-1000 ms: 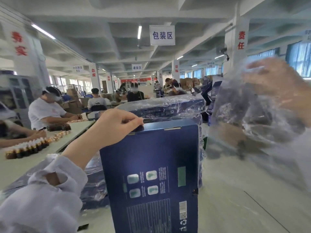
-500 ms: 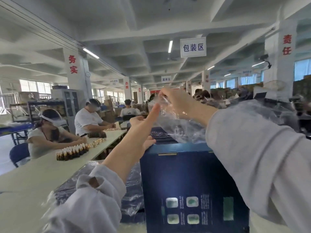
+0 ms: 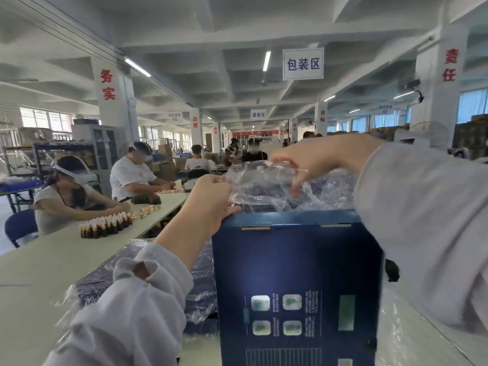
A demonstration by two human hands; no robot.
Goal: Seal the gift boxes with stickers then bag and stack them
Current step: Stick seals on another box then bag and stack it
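Note:
A dark blue gift box [image 3: 295,281] stands upright on the table in front of me, its printed back towards me. Just above its top edge hangs a clear plastic bag [image 3: 264,186]. My left hand [image 3: 211,202] pinches the bag's left edge while resting against the box's top left corner. My right hand [image 3: 311,159] pinches the bag's upper edge from the right. Bagged blue boxes [image 3: 195,294] lie stacked to the left, behind the upright box.
A long pale table [image 3: 47,265] runs away to the left, with rows of small brown bottles [image 3: 105,225] on it. Several seated people work along it. More clear plastic [image 3: 412,336] lies on the table at the right.
Both hands have come to the bag's edge above the box; the left hand now pinches the plastic, and the bag is spread wider between the two hands.

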